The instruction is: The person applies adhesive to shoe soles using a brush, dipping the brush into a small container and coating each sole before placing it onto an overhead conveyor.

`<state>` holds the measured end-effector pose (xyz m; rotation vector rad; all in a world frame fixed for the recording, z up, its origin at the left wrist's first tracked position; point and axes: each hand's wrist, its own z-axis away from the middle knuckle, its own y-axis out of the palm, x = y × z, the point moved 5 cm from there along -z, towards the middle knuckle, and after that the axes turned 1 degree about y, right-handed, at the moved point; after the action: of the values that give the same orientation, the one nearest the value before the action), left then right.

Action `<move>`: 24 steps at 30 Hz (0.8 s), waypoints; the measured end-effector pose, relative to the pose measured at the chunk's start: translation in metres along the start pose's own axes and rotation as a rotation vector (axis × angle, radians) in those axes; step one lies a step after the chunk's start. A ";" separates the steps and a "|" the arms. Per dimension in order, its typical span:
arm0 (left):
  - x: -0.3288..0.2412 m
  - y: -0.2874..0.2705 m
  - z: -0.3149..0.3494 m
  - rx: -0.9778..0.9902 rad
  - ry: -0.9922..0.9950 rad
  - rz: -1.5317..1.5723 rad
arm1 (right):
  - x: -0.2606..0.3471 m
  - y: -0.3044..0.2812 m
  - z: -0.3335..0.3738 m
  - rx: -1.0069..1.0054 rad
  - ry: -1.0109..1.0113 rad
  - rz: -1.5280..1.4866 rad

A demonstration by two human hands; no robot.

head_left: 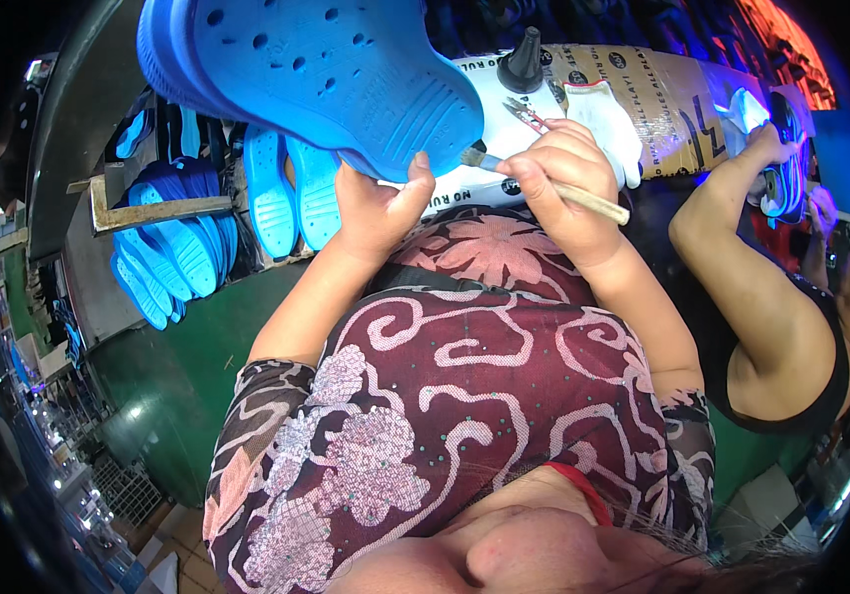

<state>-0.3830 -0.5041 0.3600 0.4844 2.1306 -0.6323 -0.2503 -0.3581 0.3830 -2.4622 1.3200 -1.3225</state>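
My left hand [385,203] grips the near edge of a large blue shoe sole [346,89] with small holes and a ridged patch, its thumb on the upper face. The sole is tilted up in front of me. In my right hand [568,183] is a brush [588,201] with a pale handle, held by closed fingers. The brush's bristles are at the sole's right edge; I cannot tell whether they touch. Just beyond my right fingers are small snips [524,114] with a red part; whether the hand also holds them is unclear.
Blue soles stand at the left, a pair [291,193] and a stack [162,243] by a wooden bar [162,210]. A black cone-shaped nozzle [522,64] and a white glove-like cloth [603,124] lie ahead on printed cardboard [667,104]. At right, another person's arm [732,198] reaches toward blue footwear.
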 end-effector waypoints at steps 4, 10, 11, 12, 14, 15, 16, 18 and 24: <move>-0.006 -0.001 -0.002 0.012 0.097 0.023 | 0.001 -0.005 0.006 0.022 0.075 -0.050; -0.009 0.000 0.004 0.044 0.198 -0.081 | 0.004 -0.008 0.000 -0.057 0.098 -0.097; -0.011 0.000 0.003 0.042 0.202 -0.080 | 0.008 -0.004 -0.002 -0.018 0.044 -0.033; -0.013 0.001 0.002 0.032 0.201 -0.078 | 0.011 -0.002 -0.003 0.022 -0.010 0.030; -0.015 0.002 0.000 0.020 0.203 -0.081 | 0.009 0.000 0.003 0.003 -0.018 0.041; -0.015 0.001 0.000 -0.003 0.199 -0.049 | 0.006 -0.003 0.006 -0.001 0.019 0.035; -0.016 0.000 0.000 -0.025 0.195 -0.017 | 0.003 -0.006 0.010 -0.005 0.056 0.029; -0.019 0.000 -0.005 0.047 0.198 -0.062 | 0.000 -0.016 0.016 -0.029 0.114 0.029; -0.051 -0.012 -0.048 0.099 -0.014 -0.041 | -0.038 -0.038 0.052 -0.208 0.483 -0.166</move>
<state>-0.3893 -0.4911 0.4297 0.4897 2.1078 -0.7647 -0.1988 -0.3247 0.3405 -2.5277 1.4239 -2.0156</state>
